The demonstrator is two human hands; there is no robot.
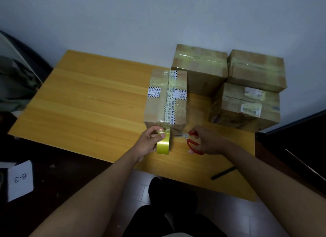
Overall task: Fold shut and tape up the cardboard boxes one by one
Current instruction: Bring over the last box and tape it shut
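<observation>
Here the left hand point(150, 141) gripped the tape roll point(163, 145); the right hand point(208, 139) held red scissors point(193, 141). The taped box point(165, 99) stood on a wooden table point(88, 104) against a pale wall point(123, 25).

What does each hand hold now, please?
Left hand: grips the yellow tape roll.
Right hand: grips the red scissors, blades at the tape.

tape roll point(163, 145) before the near box point(165, 99); three boxes point(199, 67) right, behind.
</observation>
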